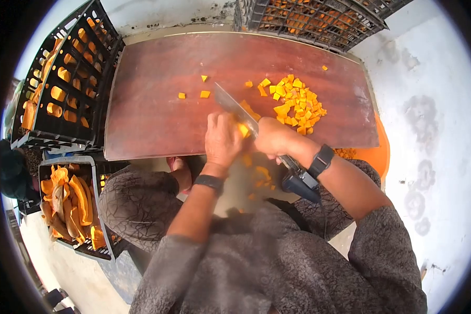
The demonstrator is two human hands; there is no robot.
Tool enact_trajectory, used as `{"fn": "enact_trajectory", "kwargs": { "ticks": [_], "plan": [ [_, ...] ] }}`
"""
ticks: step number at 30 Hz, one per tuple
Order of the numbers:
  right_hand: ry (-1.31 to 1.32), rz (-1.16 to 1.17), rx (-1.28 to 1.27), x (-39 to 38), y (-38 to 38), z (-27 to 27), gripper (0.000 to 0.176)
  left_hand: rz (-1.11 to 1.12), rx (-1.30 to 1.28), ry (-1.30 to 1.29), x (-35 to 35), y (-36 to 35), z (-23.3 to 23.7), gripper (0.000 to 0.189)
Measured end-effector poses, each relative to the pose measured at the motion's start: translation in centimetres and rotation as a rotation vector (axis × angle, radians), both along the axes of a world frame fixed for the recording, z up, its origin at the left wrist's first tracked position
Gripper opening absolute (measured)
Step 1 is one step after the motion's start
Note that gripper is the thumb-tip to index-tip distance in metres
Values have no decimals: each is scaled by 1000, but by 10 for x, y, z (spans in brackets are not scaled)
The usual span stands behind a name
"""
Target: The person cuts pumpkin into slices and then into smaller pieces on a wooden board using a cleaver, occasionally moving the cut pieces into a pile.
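Note:
My right hand [277, 137] is closed around the handle of a wide-bladed kitchen knife [233, 103], whose blade points up and left over the reddish board [157, 94]. Beside the blade, my left hand [222, 137] has its fingers curled on a piece of pumpkin [244, 130], partly hidden by the hand. Another pumpkin strip [250, 110] lies just behind the blade. A heap of small pumpkin chunks [298, 104] sits to the right on the board. A few loose cubes [205, 94] lie left of the knife tip.
A black crate [49, 133] of pumpkin pieces stands left of the board. Below it, a grey-rimmed crate [95, 183] holds pumpkin wedges. More black crates [319, 23] are at the back. An orange tub [384, 152] shows under the right edge. Pumpkin bits lie below the front edge.

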State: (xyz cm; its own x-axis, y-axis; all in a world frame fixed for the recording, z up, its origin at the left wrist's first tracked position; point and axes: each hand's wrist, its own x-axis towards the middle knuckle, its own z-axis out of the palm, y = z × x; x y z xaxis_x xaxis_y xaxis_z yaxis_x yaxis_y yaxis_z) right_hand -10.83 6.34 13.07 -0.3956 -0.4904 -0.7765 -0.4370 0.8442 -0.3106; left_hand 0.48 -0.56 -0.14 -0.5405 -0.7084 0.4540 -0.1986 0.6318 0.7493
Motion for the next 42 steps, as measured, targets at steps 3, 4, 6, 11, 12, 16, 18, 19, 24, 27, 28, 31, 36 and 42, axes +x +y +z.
{"fn": "enact_trajectory", "kwargs": {
  "ticks": [3, 4, 6, 11, 12, 16, 18, 19, 24, 27, 28, 31, 36, 42],
  "plan": [
    [32, 30, 14, -2, -4, 5, 19, -1, 37, -5, -4, -1, 4, 30],
    [30, 43, 20, 0, -3, 4, 20, -21, 41, -23, -2, 0, 4, 30],
    [135, 114, -48, 9, -7, -13, 21, -38, 32, -33, 1, 3, 3, 29],
    [222, 203, -75, 10, -17, -13, 22, 16, 31, 3, -3, -2, 0, 24],
    [233, 201, -77, 6, -15, -14, 22, 14, 28, 15, -6, -2, 2, 24],
    [163, 134, -108, 4, -10, -19, 20, 34, 55, -1, -1, 0, 3, 21],
    [131, 96, -135, -2, -6, -21, 20, 31, 82, 0, -1, -2, 4, 21],
    [74, -16, -189, -7, -4, -27, 20, 25, 66, -8, 0, -1, 4, 20],
    [62, -140, -273, -13, 10, -29, 25, 9, 16, -5, 1, 0, 1, 20],
    [41, -137, -282, -14, 13, -24, 21, 9, 7, -6, 1, 0, 3, 20],
    [44, -130, -306, -14, 15, -24, 22, 15, 31, -7, 2, 0, 3, 20],
    [36, -111, -322, -16, 24, -31, 26, 3, 54, 35, 3, -3, 2, 23],
    [25, -85, -284, -17, 34, -31, 30, -151, -76, 61, 5, -13, -6, 34],
    [43, -96, -301, -17, 36, -30, 31, -218, -17, -56, 12, -13, 6, 43]
  ]
}}
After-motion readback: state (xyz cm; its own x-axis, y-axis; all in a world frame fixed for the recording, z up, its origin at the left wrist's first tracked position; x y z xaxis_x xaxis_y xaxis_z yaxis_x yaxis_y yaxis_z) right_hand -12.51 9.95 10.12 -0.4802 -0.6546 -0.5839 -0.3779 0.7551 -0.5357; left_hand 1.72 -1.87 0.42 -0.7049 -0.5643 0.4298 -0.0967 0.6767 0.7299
